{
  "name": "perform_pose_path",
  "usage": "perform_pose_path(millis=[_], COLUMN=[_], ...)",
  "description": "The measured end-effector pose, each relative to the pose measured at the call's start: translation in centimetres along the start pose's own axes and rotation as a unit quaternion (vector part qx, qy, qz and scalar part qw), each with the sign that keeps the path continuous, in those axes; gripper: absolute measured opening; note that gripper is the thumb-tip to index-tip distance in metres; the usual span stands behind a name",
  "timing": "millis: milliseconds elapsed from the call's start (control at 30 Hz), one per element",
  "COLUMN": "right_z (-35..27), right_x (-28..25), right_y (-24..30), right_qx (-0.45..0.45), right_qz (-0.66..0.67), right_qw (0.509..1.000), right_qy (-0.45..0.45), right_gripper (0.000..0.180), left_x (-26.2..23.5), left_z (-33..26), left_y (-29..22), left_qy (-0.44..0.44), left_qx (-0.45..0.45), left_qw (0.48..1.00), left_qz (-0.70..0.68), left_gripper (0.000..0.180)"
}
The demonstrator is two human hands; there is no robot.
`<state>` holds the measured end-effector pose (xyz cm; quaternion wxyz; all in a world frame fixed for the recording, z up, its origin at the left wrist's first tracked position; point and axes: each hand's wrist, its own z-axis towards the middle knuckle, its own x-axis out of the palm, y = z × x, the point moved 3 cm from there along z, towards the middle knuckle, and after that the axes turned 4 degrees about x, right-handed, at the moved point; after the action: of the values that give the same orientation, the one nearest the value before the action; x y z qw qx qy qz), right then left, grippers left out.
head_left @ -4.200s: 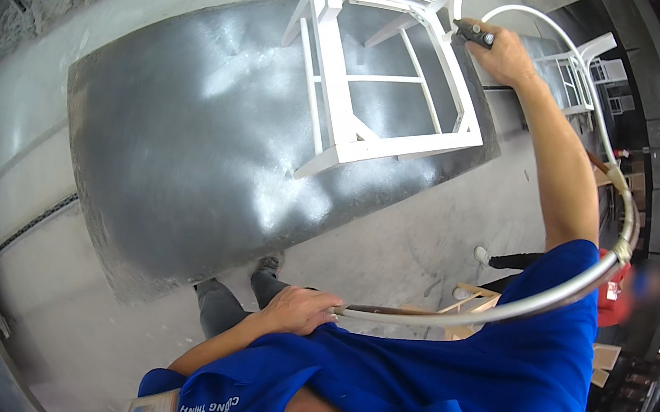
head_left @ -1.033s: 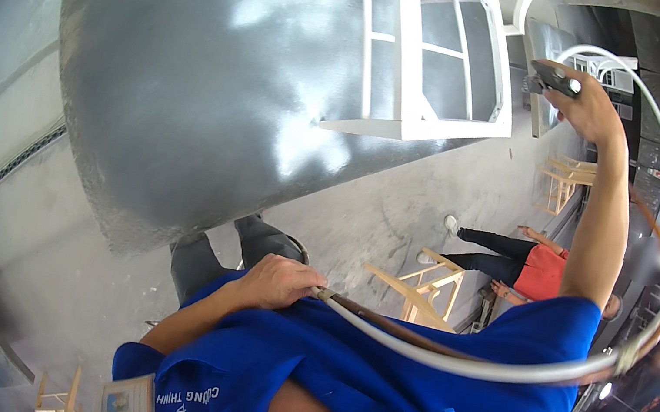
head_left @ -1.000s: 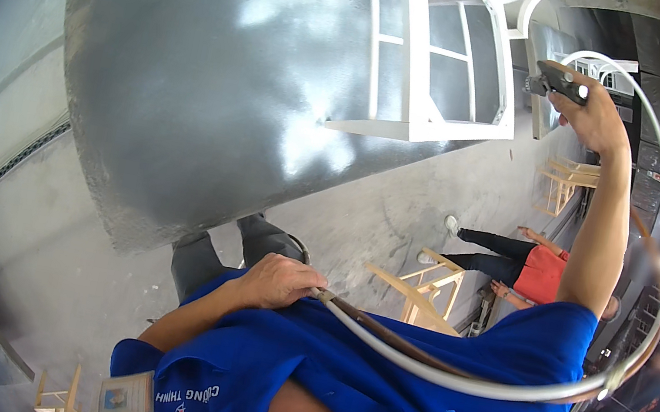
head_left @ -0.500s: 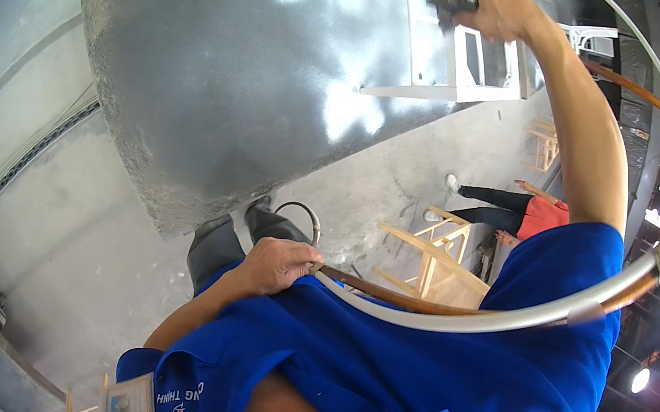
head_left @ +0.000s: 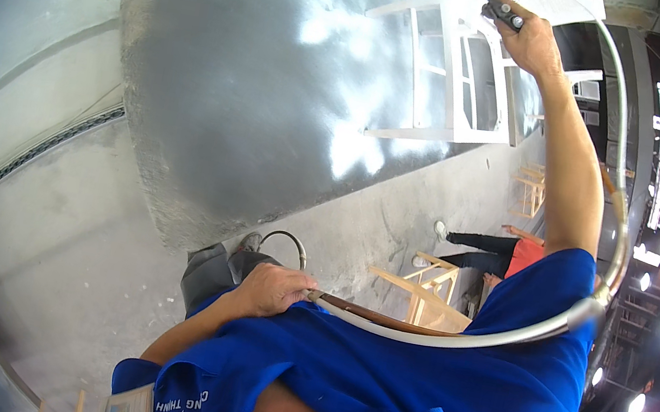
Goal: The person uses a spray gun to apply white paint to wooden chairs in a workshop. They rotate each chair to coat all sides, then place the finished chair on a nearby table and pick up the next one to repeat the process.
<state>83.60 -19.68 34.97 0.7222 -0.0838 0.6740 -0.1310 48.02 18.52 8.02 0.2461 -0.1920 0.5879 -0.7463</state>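
My right hand (head_left: 539,49), arm stretched forward, is closed round a dark spray gun (head_left: 505,13). The gun is held above a white chair-like wooden frame (head_left: 450,73), and a whitish haze blurs the frame near the nozzle. The frame rests at the far right of a large dark grey board (head_left: 218,89) marked with white overspray. By my waist, my left hand (head_left: 273,289) is closed round a pale hose (head_left: 400,335) and a brown hose (head_left: 369,312) bundled together. The pale hose loops past my right shoulder and up toward the gun.
Unpainted wooden chair frames (head_left: 428,298) stand on the concrete floor (head_left: 351,236) to the right. Beyond them is another person in a red top and dark trousers (head_left: 482,243). A pale wall (head_left: 47,59) runs along the left.
My right hand has shifted slightly right with the spray gun, and its hose loop has swung inward. The whole view has tilted a little; my left hand keeps its grip.
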Motion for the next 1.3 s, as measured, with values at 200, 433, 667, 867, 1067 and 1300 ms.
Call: perform_pose_path(millis=[200,433,667,867,1067,1300], right_z=[8.1,9.7,2.4,-14.8,-32.3,-52.7], right_x=[10.5,26.2,24.4,20.0,22.6,24.6], right_y=[0.7,7.2,7.8,9.0,9.4,4.3], right_qx=[0.120,0.171,-0.072,-0.049,0.139,0.517], right_qz=[0.021,0.173,0.015,-0.101,0.300,0.654], right_qw=[0.991,0.966,0.990,0.959,0.919,0.534], right_qy=[-0.050,0.084,0.123,0.262,0.217,-0.138], right_gripper=[0.039,0.051,0.040,0.036,0.043,0.045], left_x=[-0.4,0.1,1.9,4.3,5.6,10.9], left_z=[-5.8,-11.0,-9.4,-8.7,-9.5,-7.4], left_y=[2.3,5.4,6.2,5.1,2.5,-2.0], left_qy=[-0.040,-0.110,-0.064,-0.086,-0.095,-0.130], left_qx=[-0.100,-0.195,-0.117,-0.101,-0.105,-0.108], left_qw=[0.994,0.974,0.986,0.981,0.990,0.975], left_qz=[0.036,-0.022,-0.101,-0.139,-0.005,0.147], left_gripper=[0.023,0.026,0.028,0.023,0.022,0.020])
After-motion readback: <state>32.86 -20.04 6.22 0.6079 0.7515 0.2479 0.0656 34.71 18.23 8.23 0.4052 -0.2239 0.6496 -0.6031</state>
